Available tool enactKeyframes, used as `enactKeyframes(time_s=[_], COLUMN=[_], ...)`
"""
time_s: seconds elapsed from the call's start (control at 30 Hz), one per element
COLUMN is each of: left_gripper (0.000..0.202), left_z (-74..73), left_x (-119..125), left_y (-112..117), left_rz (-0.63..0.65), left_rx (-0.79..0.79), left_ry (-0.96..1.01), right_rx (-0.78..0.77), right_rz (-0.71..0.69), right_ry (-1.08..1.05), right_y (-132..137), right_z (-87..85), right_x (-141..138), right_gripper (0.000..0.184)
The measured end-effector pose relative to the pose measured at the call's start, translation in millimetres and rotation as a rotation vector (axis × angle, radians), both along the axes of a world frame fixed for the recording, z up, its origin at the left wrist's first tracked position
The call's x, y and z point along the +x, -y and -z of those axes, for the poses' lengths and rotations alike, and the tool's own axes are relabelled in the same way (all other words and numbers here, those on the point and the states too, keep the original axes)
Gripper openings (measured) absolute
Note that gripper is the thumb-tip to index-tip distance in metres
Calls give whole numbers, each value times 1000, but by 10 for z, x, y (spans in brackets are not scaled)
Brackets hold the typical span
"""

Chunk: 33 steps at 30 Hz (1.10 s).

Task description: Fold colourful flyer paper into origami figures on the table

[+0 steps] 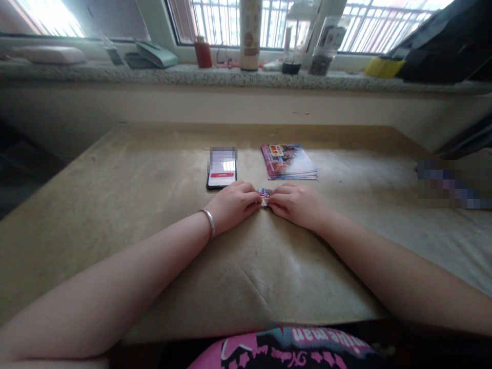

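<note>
A small folded piece of coloured printed paper (264,195) lies on the brown paper-covered table (154,205), pinched from both sides. My left hand (233,203), with a silver bangle on its wrist, has its fingers curled onto the paper's left edge. My right hand (296,204) grips the right edge with closed fingers. Both hands rest on the table, fingertips almost touching. Most of the paper is hidden between them.
A phone (222,173) with a lit screen lies just beyond my left hand. A stack of colourful leaflets (288,161) sits beyond my right hand. The window sill (230,77) carries a tall bottle, a red cup, jars and a yellow object.
</note>
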<state>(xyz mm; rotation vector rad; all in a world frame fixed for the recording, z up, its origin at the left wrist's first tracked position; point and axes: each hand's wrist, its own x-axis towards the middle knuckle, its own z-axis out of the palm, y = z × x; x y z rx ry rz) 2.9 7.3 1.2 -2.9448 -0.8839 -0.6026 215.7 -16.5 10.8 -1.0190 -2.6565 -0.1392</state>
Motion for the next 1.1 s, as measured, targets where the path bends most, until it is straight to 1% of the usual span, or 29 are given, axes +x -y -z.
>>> enactKeyframes(time_s=[0.1, 0.27, 0.4, 0.6, 0.83, 0.93, 1.1], left_gripper=[18, 21, 18, 20, 16, 15, 16], left_z=[-18, -37, -23, -22, 4, 4, -30], left_x=[0, 5, 0, 3, 5, -4, -23], left_y=[17, 68, 47, 40, 30, 16, 25], left_rz=[-13, -67, -38, -9, -13, -12, -9], left_rx=[-16, 34, 39, 35, -18, -34, -5], left_ry=[15, -30, -11, 9, 48, 57, 1], right_rx=[-21, -46, -70, -91, -174, -214, -243], right_rz=[3, -3, 11, 11, 76, 60, 49], right_ry=[-41, -90, -113, -136, -246, -295, -312], right_y=[-6, 15, 23, 11, -11, -36, -56], right_z=[21, 27, 38, 45, 68, 95, 96], right_x=[-3, -29, -46, -41, -46, -47, -60], right_gripper=[22, 21, 22, 23, 13, 9, 8])
